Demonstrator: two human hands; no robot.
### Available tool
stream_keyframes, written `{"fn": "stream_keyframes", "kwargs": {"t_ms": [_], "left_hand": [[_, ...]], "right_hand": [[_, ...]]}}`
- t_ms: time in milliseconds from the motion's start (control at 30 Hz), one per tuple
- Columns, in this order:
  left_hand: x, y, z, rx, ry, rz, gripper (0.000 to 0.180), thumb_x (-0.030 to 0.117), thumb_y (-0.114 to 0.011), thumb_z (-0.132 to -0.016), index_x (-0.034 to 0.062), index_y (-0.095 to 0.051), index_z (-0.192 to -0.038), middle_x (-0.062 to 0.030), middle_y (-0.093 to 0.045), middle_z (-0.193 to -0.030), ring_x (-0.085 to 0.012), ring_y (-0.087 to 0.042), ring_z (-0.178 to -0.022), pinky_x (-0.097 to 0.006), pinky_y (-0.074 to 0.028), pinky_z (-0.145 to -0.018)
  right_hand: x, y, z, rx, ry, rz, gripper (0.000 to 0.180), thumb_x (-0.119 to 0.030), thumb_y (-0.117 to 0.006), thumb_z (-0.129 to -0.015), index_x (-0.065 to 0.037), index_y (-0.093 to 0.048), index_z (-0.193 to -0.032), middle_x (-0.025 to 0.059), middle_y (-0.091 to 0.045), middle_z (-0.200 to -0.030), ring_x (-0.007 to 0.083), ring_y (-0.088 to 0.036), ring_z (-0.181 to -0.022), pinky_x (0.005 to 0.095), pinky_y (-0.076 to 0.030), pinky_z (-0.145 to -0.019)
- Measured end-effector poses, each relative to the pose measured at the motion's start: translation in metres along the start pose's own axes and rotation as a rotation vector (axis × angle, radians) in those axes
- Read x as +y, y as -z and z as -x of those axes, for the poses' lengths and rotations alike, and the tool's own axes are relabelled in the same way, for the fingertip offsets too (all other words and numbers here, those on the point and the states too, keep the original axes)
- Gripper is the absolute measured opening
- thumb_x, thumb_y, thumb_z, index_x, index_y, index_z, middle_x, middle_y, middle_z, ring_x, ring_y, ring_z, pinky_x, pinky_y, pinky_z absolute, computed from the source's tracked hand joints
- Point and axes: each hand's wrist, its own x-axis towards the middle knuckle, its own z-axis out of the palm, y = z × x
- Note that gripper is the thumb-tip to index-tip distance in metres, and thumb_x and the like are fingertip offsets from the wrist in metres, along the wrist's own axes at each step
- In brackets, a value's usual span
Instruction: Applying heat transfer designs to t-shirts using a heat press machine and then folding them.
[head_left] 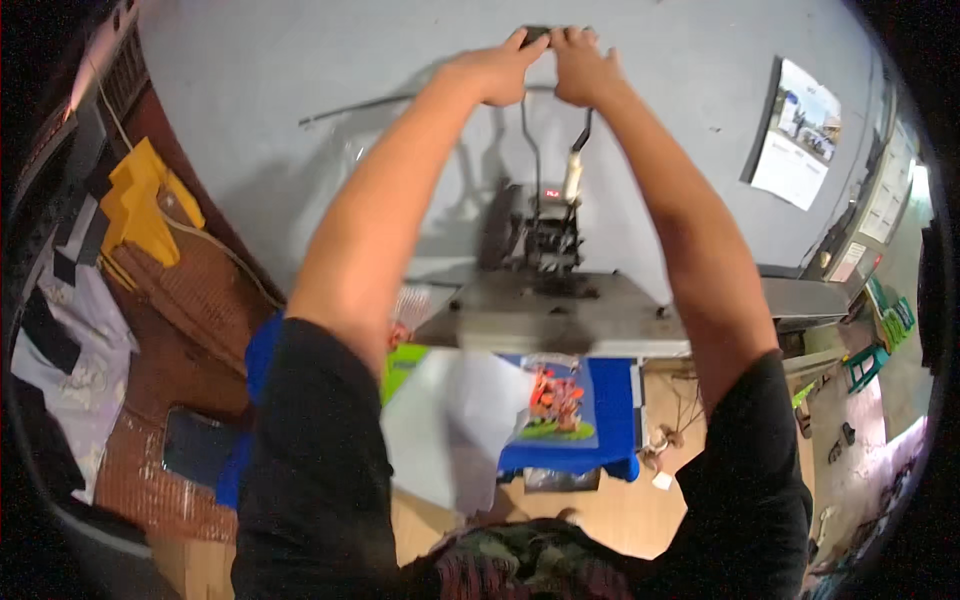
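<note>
Dark bar [538,37] pt. hidden by L hand [500,75], R hand [583,74] (calendar [800,135] txt blurry).

A picture calendar [798,135] hangs on the grey wall [680,90], right of the grip and slightly lower. Well down and left of the grip, a yellow cloth [135,205], pale fabric [100,330] and a dark, phone-like slab [200,445] lie about a reddish-brown surface [150,385]. Far lower right of it shows a green stool [866,370].
</note>
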Motion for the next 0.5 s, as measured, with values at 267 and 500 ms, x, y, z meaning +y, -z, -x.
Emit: {"fn": "stream_keyframes", "kwargs": {"t_ms": [267, 500], "left_hand": [[-0.01, -0.064, 0.364, 0.567, 0.437, 0.641, 0.007, 0.006, -0.061, -0.089, 0.0014, -0.06, -0.085, -0.0063, -0.058, -0.072, -0.0115, -0.054, -0.059, -0.027, -0.042, -0.053], [0.094, -0.234, 0.532, -0.149, 0.39, 0.793, 0.046, 0.027, -0.073, -0.083, 0.006, -0.06, -0.122, -0.0193, -0.061, -0.122, -0.0332, -0.057, -0.116, -0.041, -0.045, -0.099]], "right_hand": [[-0.121, 0.067, 0.371, -0.594, 0.318, -1.047, 0.027, -0.015, -0.068, -0.081, -0.008, -0.068, -0.107, 0.0133, -0.068, -0.109, 0.0268, -0.065, -0.104, 0.0379, -0.05, -0.089], [-0.231, -0.074, 0.543, -0.652, 0.212, -0.547, 0.054, -0.049, -0.059, -0.087, -0.013, -0.058, -0.128, 0.0142, -0.044, -0.144, 0.0304, -0.027, -0.143, 0.076, -0.014, -0.103]]}}
